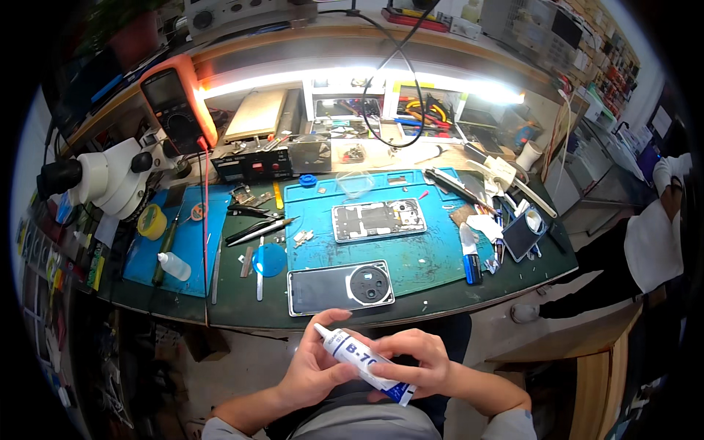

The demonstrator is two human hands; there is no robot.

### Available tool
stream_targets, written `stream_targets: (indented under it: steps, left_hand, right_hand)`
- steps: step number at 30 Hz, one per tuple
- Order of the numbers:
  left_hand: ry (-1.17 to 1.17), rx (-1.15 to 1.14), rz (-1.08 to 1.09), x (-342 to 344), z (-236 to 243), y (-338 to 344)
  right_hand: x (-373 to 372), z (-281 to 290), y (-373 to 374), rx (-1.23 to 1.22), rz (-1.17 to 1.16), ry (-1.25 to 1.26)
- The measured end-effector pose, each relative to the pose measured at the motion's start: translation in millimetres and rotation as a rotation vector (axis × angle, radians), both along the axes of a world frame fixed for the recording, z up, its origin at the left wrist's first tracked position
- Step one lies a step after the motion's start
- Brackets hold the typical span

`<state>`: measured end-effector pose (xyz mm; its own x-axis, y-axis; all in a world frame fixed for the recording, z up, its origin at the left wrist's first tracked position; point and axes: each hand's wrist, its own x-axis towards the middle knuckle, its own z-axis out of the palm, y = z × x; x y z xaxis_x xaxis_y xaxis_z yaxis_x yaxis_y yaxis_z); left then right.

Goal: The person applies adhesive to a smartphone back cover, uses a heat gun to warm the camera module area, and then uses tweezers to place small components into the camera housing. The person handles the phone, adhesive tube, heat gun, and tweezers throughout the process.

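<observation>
Both my hands hold a white and blue tube of glue (352, 347) in front of the bench edge, its narrow nozzle tilted up to the left. My left hand (317, 363) cradles the nozzle end, thumb along the tube. With fingers and thumb, my right hand (419, 358) grips the lower, blue end. Just beyond them a phone back cover (319, 290) with a large round camera ring lies near the bench's front edge. Farther back, an opened phone (378, 220) with its inner parts showing rests on the blue repair mat (433, 257).
Left stand a microscope (110, 176), an orange multimeter (176, 103) with a hanging red lead, and a small white bottle (174, 266). Tweezers (260, 232) lie beside the mat. Brushes and tools (477, 253) crowd the right. A black cable (400, 81) loops overhead. Another person (653, 242) stands at right.
</observation>
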<state>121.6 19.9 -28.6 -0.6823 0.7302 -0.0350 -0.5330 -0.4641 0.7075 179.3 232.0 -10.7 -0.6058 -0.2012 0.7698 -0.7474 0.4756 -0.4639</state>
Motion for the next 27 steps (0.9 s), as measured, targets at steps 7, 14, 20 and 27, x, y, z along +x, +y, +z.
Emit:
stream_targets:
  steps: [7, 14, 20, 27]
  left_hand:
    - [0.141, -0.056, 0.205, -9.5, 9.1, -6.4]
    - [1.289, -1.188, 0.794, -80.1, 63.3, -53.6]
    - [1.349, -1.650, 0.724, -138.1, 18.5, -58.3]
    - [1.298, -1.787, 0.888, -150.4, -1.3, -70.5]
  right_hand:
    - [4.9, -0.8, 11.1, 0.085, 0.077, -0.003]
    - [-22.9, 22.1, 114.2, 0.576, -0.679, 0.154]
    - [-109.7, 32.6, 320.9, 0.425, -1.159, -0.427]
    - [-196.8, 15.3, 386.3, 0.327, -0.888, -0.959]
